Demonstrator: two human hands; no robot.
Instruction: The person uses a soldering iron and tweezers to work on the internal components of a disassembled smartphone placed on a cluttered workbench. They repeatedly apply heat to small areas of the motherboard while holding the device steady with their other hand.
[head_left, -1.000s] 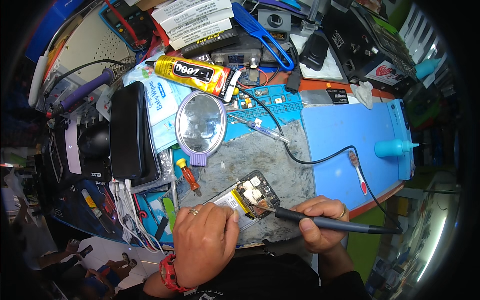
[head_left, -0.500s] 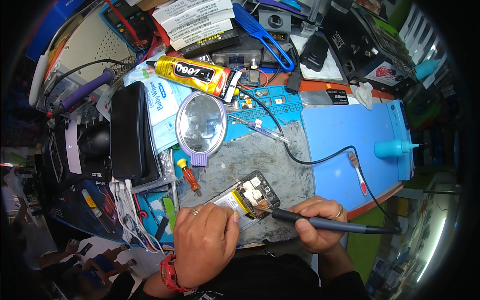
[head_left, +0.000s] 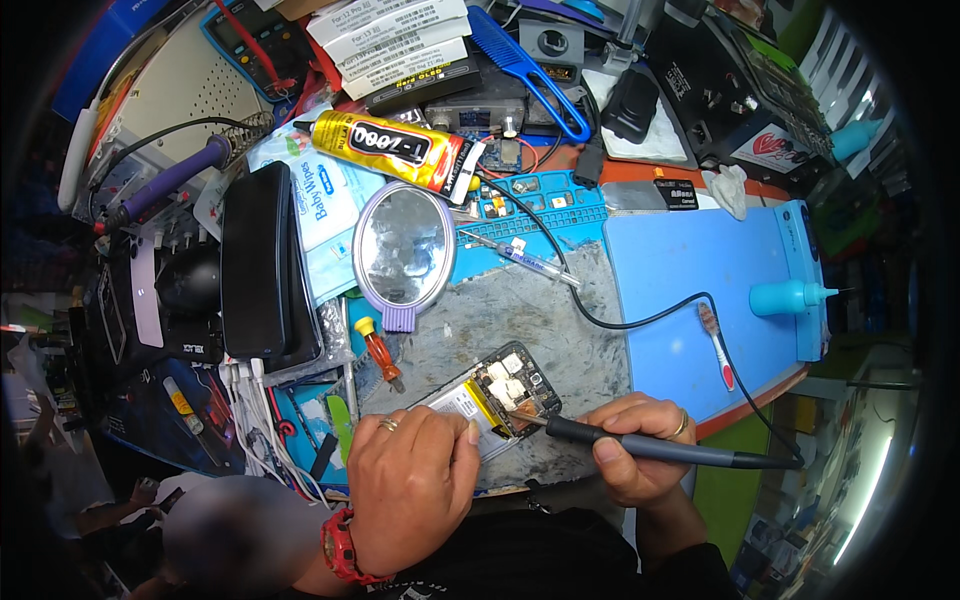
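An opened phone (head_left: 543,392) lies tilted on the grey work mat (head_left: 500,300), its circuit board and white pads bare. Its silver battery (head_left: 462,404) has a yellow strip along the end. My left hand (head_left: 415,480) is closed over the phone's near-left end, thumb against the battery; its other fingertips are hidden beneath the hand. In a pen-like hold, my right hand (head_left: 640,455) grips a soldering iron (head_left: 660,448) by its grey and black handle. The iron's metal tip meets the board area beside a copper-coloured patch; whether it touches cannot be made out.
A screwdriver (head_left: 379,355) and an oval mirror (head_left: 404,245) lie beyond my left hand. The iron's black cable (head_left: 640,325) loops across a blue mat (head_left: 700,260) past a toothbrush (head_left: 715,345). Behind lie a yellow glue tube (head_left: 385,150) and a syringe (head_left: 520,258). A blurred person (head_left: 240,535) appears lower left.
Both hands, the phone and the soldering iron stay almost still. At the lower left, a person's blurred head has come into view beside my left forearm.
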